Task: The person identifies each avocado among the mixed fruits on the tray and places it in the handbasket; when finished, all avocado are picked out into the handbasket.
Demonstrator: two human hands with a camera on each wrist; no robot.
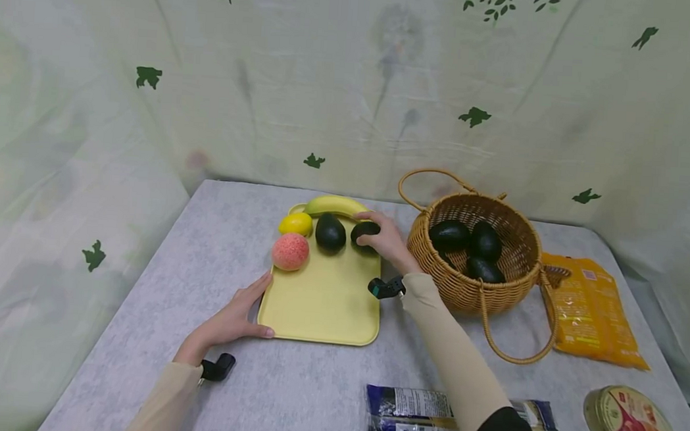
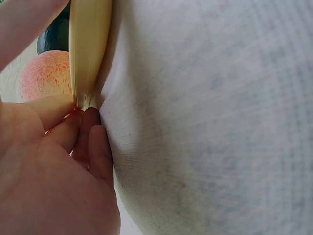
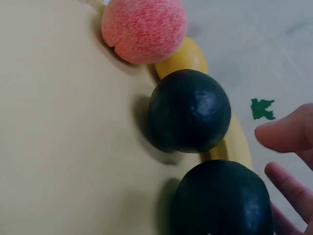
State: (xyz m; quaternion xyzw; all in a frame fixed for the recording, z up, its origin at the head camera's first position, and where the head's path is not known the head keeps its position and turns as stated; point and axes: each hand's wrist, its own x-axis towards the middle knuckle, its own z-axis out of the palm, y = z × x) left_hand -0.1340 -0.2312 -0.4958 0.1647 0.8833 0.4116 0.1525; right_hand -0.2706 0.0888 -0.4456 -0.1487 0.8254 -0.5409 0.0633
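Note:
In the head view my left hand (image 1: 234, 317) holds the near-left corner of a yellow tray (image 1: 321, 309). Its thumb lies at the front edge, the other fingers along the left side. In the left wrist view, bent fingertips (image 2: 95, 129) meet the tray's edge. At the tray's far right, my right hand (image 1: 388, 238) is around a dark avocado (image 1: 363, 231). The right wrist view shows its thumb and a finger spread apart beside that avocado (image 3: 222, 203). A second avocado (image 1: 330, 233), a banana (image 1: 336, 206), a lemon (image 1: 296, 224) and a peach (image 1: 290, 252) lie on the tray.
A wicker basket (image 1: 470, 296) with several avocados stands right of the tray, its front handle hanging onto the table. Farther right are an orange packet (image 1: 596, 316) and a round tin (image 1: 635, 424). Dark blue packets (image 1: 415, 421) lie under the right forearm at the front.

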